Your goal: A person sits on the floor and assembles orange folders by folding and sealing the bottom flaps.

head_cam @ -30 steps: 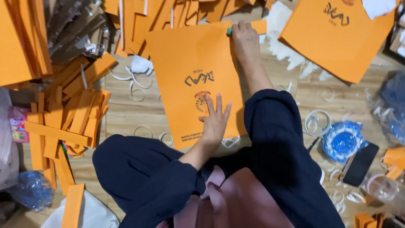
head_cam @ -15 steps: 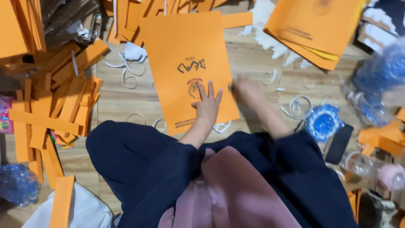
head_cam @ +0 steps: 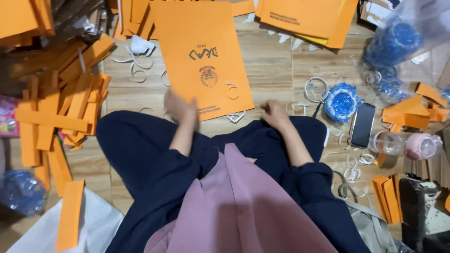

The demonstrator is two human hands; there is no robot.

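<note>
On the left we see a heap of orange paper strips (head_cam: 61, 103) on the wooden floor (head_cam: 281, 70). Our left hand (head_cam: 180, 107), blurred, looks loosely spread and empty, just at the near left edge of the flat orange paper bag (head_cam: 201, 56). Our right hand (head_cam: 274, 112) curls loosely, holding nothing, beside the bag's near right corner, with a phone (head_cam: 362, 124) further right.

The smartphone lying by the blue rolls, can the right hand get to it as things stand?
Probably yes: the right hand is empty near the knee, and the smartphone lies face up on the floor to its right, with nothing over it.
</note>
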